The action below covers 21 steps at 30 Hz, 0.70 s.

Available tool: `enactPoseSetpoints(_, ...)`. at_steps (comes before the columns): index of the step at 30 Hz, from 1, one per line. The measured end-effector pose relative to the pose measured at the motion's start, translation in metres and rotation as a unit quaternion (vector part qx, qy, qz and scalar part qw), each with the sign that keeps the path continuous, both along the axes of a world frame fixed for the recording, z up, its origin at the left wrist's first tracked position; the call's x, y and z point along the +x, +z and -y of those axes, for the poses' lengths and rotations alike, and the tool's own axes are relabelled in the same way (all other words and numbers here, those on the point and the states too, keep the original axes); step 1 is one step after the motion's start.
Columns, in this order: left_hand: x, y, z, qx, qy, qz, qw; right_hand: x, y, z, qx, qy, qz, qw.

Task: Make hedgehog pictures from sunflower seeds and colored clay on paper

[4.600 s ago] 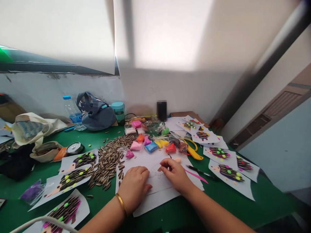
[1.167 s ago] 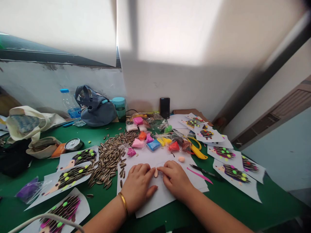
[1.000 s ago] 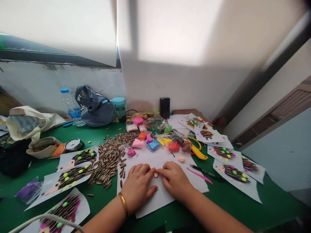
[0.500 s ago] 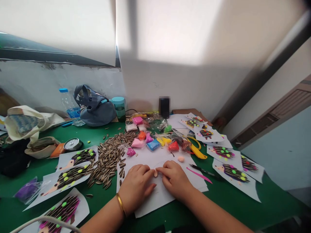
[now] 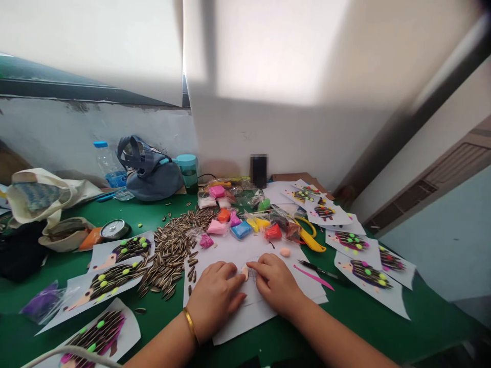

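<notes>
White paper (image 5: 249,312) with faint drawn lines lies under both hands. A small flattened piece of peach clay (image 5: 244,272) is on it, between my index fingertips. My left hand (image 5: 218,294), below a gold bangle, rests on the paper with its fingers bent and thumb apart, index fingertip at the clay's left edge. My right hand (image 5: 275,281) has its index finger stretched to the clay's upper right, the other fingers curled under. Neither hand grips the clay. A peach clay ball (image 5: 285,252) sits beyond my right hand.
Sunflower seeds (image 5: 169,250) are heaped left of the paper. Bagged coloured clays (image 5: 241,230) lie behind it. A pink tool (image 5: 314,277), a black pen (image 5: 318,269) and yellow scissors (image 5: 312,240) are at right. Seed-covered hedgehog pictures (image 5: 368,273) lie on both sides.
The fingertips have parted slightly, and more of the peach clay shows, looking wider and flatter. My left index finger has shifted a little down and left.
</notes>
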<state>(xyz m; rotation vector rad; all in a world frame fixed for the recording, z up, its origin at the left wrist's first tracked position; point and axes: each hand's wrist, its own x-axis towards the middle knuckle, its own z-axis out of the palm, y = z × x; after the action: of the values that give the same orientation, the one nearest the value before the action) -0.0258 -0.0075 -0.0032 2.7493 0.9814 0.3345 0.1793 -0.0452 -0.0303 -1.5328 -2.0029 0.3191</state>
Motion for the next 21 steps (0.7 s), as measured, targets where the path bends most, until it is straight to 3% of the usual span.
enactPoseSetpoints(21,-0.0009,-0.0015,0.0002,-0.004,-0.001,0.017,1.0,0.0005,-0.0032,-0.0014,0.0,0.005,-0.005,1.0)
